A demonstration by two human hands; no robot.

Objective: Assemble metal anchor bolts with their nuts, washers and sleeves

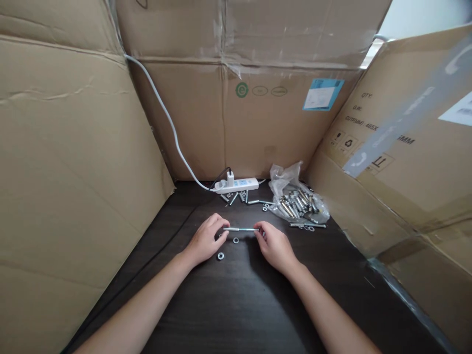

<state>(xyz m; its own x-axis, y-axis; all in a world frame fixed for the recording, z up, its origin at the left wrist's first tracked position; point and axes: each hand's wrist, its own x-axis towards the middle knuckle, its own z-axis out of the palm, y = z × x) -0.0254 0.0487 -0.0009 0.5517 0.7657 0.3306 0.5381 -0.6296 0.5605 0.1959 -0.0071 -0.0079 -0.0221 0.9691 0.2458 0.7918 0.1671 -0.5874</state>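
A thin metal bolt [241, 229] with a sleeve on its left part is held level between my two hands, just above the dark tabletop. My left hand [208, 239] pinches its left end between thumb and fingers. At the other end, my right hand [273, 244] grips the tip, which the fingers partly hide. Below the bolt lies a flat washer [236, 240]. A nut [220, 256] rests on the table near my left thumb. Something small beside the left fingertips is mostly hidden.
A clear plastic bag [285, 178] of several bolts lies at the back right. Loose bolts [233, 198] and washers lie before a white power strip [238, 185]. A black cable [173, 236] crosses the table's left side. Cardboard boxes [177, 98] wall the table in.
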